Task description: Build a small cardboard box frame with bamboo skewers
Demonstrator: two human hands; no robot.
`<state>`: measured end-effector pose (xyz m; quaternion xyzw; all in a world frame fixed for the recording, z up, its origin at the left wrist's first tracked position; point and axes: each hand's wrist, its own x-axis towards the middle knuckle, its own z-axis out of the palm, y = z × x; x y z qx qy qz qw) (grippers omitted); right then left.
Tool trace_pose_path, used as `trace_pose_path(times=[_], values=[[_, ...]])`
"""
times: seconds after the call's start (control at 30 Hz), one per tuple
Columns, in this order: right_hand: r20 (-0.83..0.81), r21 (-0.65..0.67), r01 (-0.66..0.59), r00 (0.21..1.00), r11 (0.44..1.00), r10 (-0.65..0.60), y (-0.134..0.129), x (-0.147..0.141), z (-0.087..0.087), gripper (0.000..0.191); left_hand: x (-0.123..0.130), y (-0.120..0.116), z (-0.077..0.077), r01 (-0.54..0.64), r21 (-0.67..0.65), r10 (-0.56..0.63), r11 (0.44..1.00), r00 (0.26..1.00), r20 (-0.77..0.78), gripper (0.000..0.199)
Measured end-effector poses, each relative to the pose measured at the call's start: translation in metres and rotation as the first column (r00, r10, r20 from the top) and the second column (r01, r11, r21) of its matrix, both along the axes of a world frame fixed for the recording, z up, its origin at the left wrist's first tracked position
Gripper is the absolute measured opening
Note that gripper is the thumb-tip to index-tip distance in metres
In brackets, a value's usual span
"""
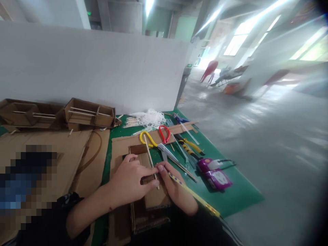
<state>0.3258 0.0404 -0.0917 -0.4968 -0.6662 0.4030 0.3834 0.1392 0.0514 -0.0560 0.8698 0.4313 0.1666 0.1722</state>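
A thin wooden stick (149,153) crosses an open cardboard box (157,200) in front of me. My left hand (133,177) reaches over the box from the left, its index finger and thumb on the stick. Close by on the right, my right hand (174,184) has bent fingers that meet the left fingertips near the stick. It holds a slim yellow patterned pen-like tool (196,195), which slants back over the hand; its tip is hidden. Scissors (166,150) with one yellow and one red handle lie open just beyond the box.
Pliers (191,148), a purple device (214,174) and white string (152,118) lie on the green mat (241,198). Cardboard boxes with sticks through them (88,114) stand at the back left by a white panel (97,68). Cardboard sheets (61,150) cover the left side.
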Motion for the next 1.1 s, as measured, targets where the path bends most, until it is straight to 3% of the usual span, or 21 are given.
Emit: trace_pose_path(times=[0.67, 0.9, 1.1], values=[[0.037, -0.017, -0.021, 0.999, 1.000, 0.021, 0.001, 0.005, 0.010, 0.034, 0.002, 0.000, 0.006, 0.012, -0.033, -0.010, 0.999, 0.998, 0.066, 0.020], [0.068, 0.071, 0.123, 0.990, 0.990, -0.127, 0.007, 0.023, 0.007, 0.032, -0.001, 0.001, 0.003, -0.017, 0.031, 0.013, 0.999, 0.990, 0.139, 0.017], [-0.020, -0.075, 0.253, 0.967, 0.964, -0.256, 0.014, 0.046, -0.002, 0.035, -0.011, 0.002, 0.028, -0.015, 0.017, 0.012, 1.000, 0.987, 0.159, 0.015]])
